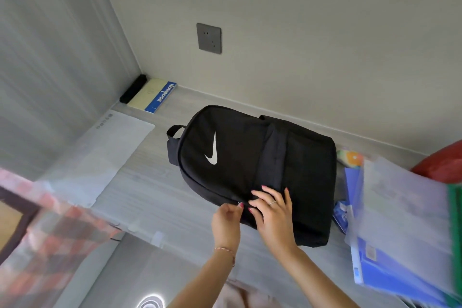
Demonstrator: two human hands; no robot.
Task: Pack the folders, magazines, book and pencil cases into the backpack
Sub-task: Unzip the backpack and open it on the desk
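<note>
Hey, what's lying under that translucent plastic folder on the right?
Under the translucent plastic folder lie blue folders; a green edge shows beside it. Whatever lies deeper is covered.

We are looking down at a study corner in a home, most likely a desk set in a bedroom or small room. The pale wood-grain desk [140, 182] runs into a corner where two plain grey-white walls [312, 32] meet. A grey wall socket [209, 38] sits above its far edge. At the far left corner of the desk lie a blue-spined notebook [153, 96] and a black pencil case [132, 88]. Along the right edge we see stacked blue and translucent folders [397, 227], school things rather than shop or workshop goods.
</note>
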